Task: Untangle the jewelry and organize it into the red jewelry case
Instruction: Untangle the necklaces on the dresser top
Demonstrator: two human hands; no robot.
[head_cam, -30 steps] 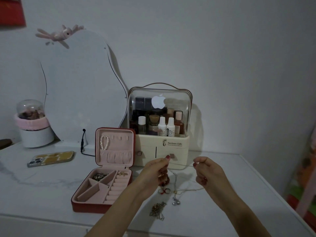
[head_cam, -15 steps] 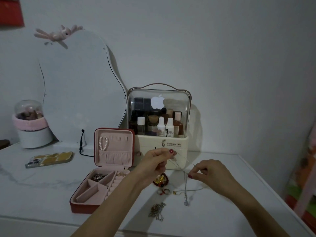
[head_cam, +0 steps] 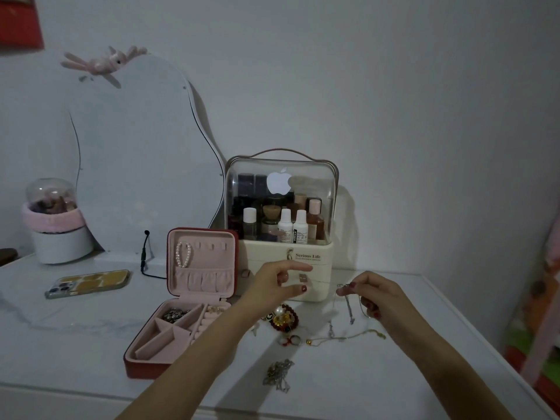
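The red jewelry case (head_cam: 142, 366) stands open on the white table, pink inside, with a pearl bracelet (head_cam: 184, 254) hung in its lid and a dark tangle in one tray compartment. My right hand (head_cam: 378, 295) pinches a thin silver chain (head_cam: 350, 304) that dangles above the table. My left hand (head_cam: 277, 286) hovers over the jewelry pile with loosely spread fingers, holding nothing. Below it lie a red bead bracelet with gold pieces (head_cam: 285, 318), small rings (head_cam: 291, 340), a thin gold necklace (head_cam: 348, 336) and a grey chain clump (head_cam: 278, 378).
A cream cosmetics organizer (head_cam: 285, 259) with bottles stands right behind the hands. A phone (head_cam: 88, 283) lies at the left, with a cable, a wavy mirror (head_cam: 133, 159) and a white pot with a pink band (head_cam: 57, 234) further back. The table's front edge is near.
My left hand has let go of the silver chain and opened. My right hand moved right and now holds the chain alone, gathered and hanging.
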